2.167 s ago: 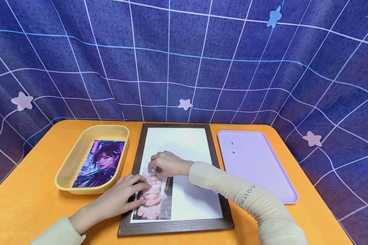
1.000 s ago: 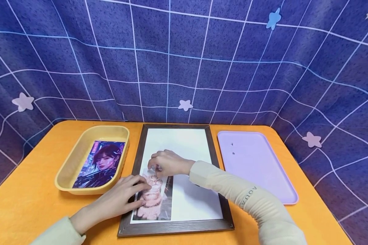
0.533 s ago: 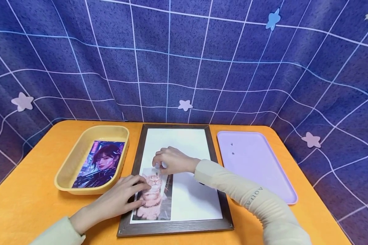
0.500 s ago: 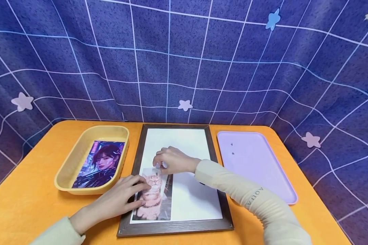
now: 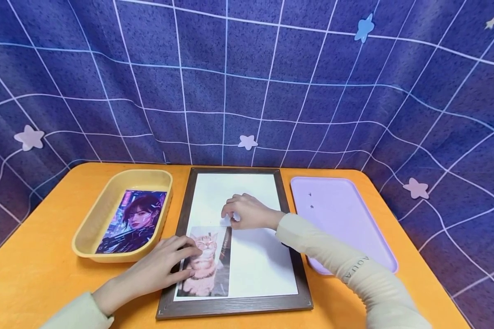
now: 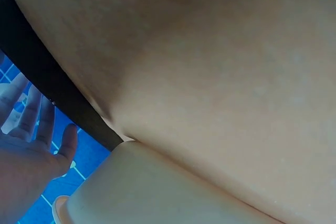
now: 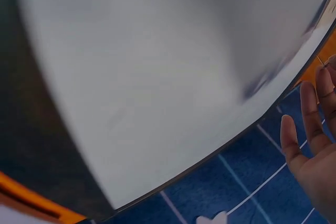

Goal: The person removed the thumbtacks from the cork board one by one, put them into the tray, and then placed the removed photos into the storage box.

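A photo of a pinkish cat (image 5: pixel 206 274) lies in the near left corner of the white board (image 5: pixel 263 269), inside a dark brown frame (image 5: pixel 234 306). My left hand (image 5: pixel 162 262) rests across the frame's left side, its loosely spread fingertips touching the photo. At the photo's far right corner, my right hand (image 5: pixel 247 212) bends its fingers and pinches a small pale piece (image 5: pixel 225 221), mostly hidden by the fingers; I cannot tell what it is. Part of the right hand (image 7: pixel 317 145) also shows in the right wrist view.
On the left stands a yellow bin (image 5: pixel 84 228) holding a purple-blue picture (image 5: pixel 136 219) of an armed figure. A lilac tray (image 5: pixel 346 228) with small dark bits (image 5: pixel 311 206) lies on the right. The orange table (image 5: pixel 45 256) meets a blue gridded curtain (image 5: pixel 214 91) behind.
My right hand has slid rightward along the photo's far edge to its right corner, uncovering more of the cat's head. My left hand and the photo have kept their places.
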Demonstrator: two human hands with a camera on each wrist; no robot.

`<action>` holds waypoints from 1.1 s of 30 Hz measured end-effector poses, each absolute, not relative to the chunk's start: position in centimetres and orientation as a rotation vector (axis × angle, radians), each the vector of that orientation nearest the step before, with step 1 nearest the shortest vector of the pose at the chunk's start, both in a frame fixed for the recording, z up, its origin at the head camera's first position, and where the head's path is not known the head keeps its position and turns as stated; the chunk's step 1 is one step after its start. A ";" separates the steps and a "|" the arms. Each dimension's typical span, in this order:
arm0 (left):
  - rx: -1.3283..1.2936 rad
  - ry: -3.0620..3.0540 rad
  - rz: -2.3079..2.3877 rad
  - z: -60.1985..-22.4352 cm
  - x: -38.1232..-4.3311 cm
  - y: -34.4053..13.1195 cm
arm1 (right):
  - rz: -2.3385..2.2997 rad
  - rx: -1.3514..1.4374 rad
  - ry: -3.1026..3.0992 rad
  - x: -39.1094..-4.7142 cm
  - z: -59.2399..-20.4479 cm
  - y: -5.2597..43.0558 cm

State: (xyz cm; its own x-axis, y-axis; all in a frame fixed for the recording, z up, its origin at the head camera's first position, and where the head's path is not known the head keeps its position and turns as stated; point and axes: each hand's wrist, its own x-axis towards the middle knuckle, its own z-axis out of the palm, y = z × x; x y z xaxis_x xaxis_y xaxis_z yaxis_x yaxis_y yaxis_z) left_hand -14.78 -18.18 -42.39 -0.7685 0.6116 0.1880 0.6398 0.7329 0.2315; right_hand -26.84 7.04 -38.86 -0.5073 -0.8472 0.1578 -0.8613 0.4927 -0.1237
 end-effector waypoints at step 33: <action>-1.035 -2.813 -0.430 -42.5 -14.8 -18.3 | 0.667 0.951 -2.761 -30.5 -39.5 20.7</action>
